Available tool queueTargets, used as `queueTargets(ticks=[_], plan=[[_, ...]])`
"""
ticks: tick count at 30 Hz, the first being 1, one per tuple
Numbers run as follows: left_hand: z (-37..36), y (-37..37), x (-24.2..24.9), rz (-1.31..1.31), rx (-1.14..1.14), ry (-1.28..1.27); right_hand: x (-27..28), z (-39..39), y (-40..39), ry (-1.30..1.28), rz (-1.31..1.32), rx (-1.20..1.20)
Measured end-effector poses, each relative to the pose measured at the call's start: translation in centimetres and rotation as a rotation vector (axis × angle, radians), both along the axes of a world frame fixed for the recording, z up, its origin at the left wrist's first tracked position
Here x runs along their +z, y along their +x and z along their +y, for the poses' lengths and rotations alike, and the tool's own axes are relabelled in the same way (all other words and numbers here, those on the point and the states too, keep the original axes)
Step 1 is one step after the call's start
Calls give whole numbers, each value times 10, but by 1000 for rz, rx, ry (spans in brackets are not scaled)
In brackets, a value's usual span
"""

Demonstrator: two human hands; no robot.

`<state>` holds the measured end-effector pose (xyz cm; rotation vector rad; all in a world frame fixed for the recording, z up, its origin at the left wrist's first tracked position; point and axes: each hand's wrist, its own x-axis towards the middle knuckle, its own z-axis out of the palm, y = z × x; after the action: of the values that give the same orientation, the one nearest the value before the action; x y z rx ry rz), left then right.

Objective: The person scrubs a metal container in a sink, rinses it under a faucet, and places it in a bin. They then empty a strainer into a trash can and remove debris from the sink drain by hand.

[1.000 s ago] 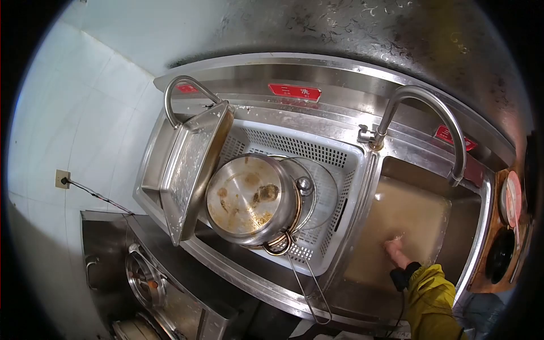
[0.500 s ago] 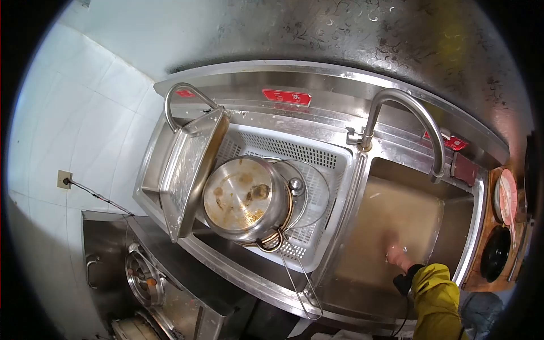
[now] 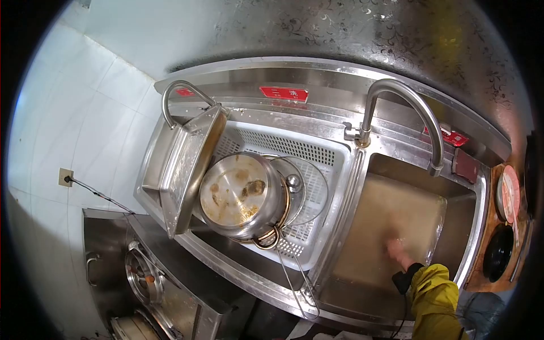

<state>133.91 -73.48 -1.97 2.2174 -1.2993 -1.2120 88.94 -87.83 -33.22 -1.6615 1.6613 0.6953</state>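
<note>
One arm in a yellow sleeve with a dark cuff reaches from the lower right into the right sink basin [image 3: 362, 272]. It appears to be my right hand [image 3: 398, 251], sunk to the wrist in murky brown water [image 3: 391, 209]; its fingers are hidden below the surface. My left hand is out of view. In the sink to the left, a white perforated basket [image 3: 306, 141] holds a stained steel pot [image 3: 235, 198] with its bottom facing up, and a glass lid [image 3: 310, 195].
A curved faucet [image 3: 405, 88] arches over the right basin, another [image 3: 184, 85] stands at left. A steel tray [image 3: 192, 164] leans beside the basket. Wire handles [image 3: 292, 283] cross the front rim. At far right, a pink-rimmed bowl [image 3: 508, 195] and black dish [image 3: 498, 253] sit on a wooden board [image 3: 476, 275].
The view has shifted slightly. The submerged hand stays in nearly the same place in the murky water, and the pot and basket keep their arrangement.
</note>
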Motion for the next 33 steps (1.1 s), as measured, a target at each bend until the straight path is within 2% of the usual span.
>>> queueTargets(ticks=[1,3,4,6,7,8,10,12,13,14,15,17,19,20,22,25,27,28,31,33], plan=[[5,3,-10,12,31,-10,-17,10,-3,-53,10,-12],[13,7,-24,35,91,-33,-15,13,-5,-118,-11,-43],[-15,-11,5,-46,11,-54,0,6,-4,-130,-40,-64],[-78,-40,55,-53,-285,-410,13,4,-2,-123,-75,-106],[-98,-51,70,-59,-431,-587,14,6,-2,-107,-82,-126],[-106,-59,72,-33,-442,-685,15,6,-3,-96,-90,-146],[-154,-97,103,94,-684,-706,19,17,-9,-246,-194,-47],[-186,-134,100,111,-949,-625,33,17,-13,-420,-197,128],[-191,-156,85,115,-1050,-504,44,19,-20,-511,-144,250],[-199,-182,68,61,-1167,-556,53,17,-25,-600,-86,372],[-203,-209,48,10,-1285,-604,56,13,-28,-504,-98,376],[-198,-260,4,-299,-1593,-374,53,5,-39,-312,-116,377],[-193,-305,-48,-383,-1746,-302,100,-12,-28,-137,-91,201],[-193,-323,-79,-408,-1770,-242,119,-20,-32,-54,-71,109],[-192,-344,-139,-470,-1782,-189,63,-7,-28,-251,-67,-184],[-195,-357,-207,-554,-1722,-135,19,8,-41,-461,-175,85],[-197,-361,-232,-593,-1619,-29,49,3,-42,-333,-313,-176],[-201,-364,-237,-586,-1668,23,62,-2,-41,-270,-381,-299],[-217,-368,-252,-593,-1830,127,52,-3,-35,-318,-308,-176],[-215,-365,-268,-624,-1975,143,25,-4,-27,-340,-405,-180]])
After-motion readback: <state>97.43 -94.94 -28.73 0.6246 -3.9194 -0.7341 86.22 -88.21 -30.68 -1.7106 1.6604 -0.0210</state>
